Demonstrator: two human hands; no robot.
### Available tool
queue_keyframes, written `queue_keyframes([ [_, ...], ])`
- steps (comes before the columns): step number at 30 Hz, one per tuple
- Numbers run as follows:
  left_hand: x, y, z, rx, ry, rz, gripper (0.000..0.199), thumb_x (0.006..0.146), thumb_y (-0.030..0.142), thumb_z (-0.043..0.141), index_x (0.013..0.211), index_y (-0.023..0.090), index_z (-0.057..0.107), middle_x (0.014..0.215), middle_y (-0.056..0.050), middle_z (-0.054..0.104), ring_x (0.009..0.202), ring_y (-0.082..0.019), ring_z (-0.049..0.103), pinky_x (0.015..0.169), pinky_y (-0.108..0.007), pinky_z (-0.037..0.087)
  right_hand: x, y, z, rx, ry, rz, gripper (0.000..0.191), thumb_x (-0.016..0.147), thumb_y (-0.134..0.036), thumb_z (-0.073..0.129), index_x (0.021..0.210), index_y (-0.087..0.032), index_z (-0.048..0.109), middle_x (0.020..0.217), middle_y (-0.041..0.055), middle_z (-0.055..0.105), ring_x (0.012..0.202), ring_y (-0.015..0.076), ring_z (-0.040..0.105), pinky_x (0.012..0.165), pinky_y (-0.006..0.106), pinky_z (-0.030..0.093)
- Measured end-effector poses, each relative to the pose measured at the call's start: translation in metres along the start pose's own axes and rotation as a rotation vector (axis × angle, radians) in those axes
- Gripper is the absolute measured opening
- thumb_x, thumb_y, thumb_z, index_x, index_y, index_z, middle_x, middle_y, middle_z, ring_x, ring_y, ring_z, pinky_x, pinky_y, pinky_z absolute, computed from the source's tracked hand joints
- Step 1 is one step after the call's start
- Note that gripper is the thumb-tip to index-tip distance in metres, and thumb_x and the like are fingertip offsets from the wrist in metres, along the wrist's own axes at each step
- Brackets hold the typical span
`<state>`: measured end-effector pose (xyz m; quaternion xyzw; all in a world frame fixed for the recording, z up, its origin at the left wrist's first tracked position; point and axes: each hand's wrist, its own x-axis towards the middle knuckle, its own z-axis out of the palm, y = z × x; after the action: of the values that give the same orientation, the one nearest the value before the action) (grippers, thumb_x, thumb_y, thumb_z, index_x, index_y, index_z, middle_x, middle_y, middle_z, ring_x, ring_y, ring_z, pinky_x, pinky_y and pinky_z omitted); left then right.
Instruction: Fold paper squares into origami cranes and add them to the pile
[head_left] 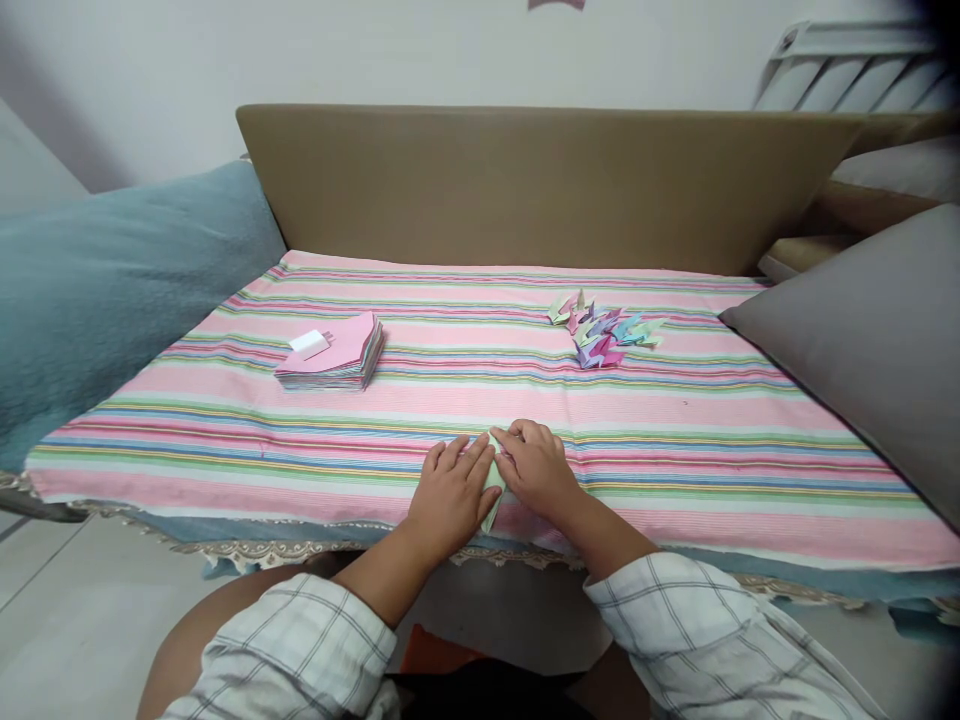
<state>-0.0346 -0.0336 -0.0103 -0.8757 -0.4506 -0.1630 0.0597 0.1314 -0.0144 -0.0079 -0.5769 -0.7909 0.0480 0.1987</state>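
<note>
A small folded sheet of pale green paper (493,482) lies near the front edge of the striped cloth, its narrow end pointing at me. My left hand (452,495) presses on its left side, the thumb across the paper and the fingertips at its upper part. From the right, my right hand (541,470) has its fingers curled in and holds the paper's top and right edge. Both hands cover much of the sheet, so its full shape is hidden.
A stack of coloured paper (337,360) with a white charger plug (310,344) on top stands to the left. Several folded paper cranes (600,335) sit at the back right. A blue cushion (135,290), a grey pillow (870,350) and a brown backrest (525,185) border the striped cloth (465,390).
</note>
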Motion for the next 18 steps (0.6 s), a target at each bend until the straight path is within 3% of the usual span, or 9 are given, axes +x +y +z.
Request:
queue_keyframes([
  [18,0.0001,-0.0012,-0.0005,-0.015,-0.009,-0.004,0.046,0.087,0.04,0.046,0.128,0.019,0.049,0.133,-0.008,0.051,0.121,-0.029,0.043,0.099,-0.047,0.03,-0.0016,-0.0007,-0.0001,0.041,0.039,0.001,0.035,0.087,-0.033,0.046,0.119,-0.023,0.055,0.107,0.0088,0.054,0.099,0.0236,0.046,0.081,0.036,0.034],
])
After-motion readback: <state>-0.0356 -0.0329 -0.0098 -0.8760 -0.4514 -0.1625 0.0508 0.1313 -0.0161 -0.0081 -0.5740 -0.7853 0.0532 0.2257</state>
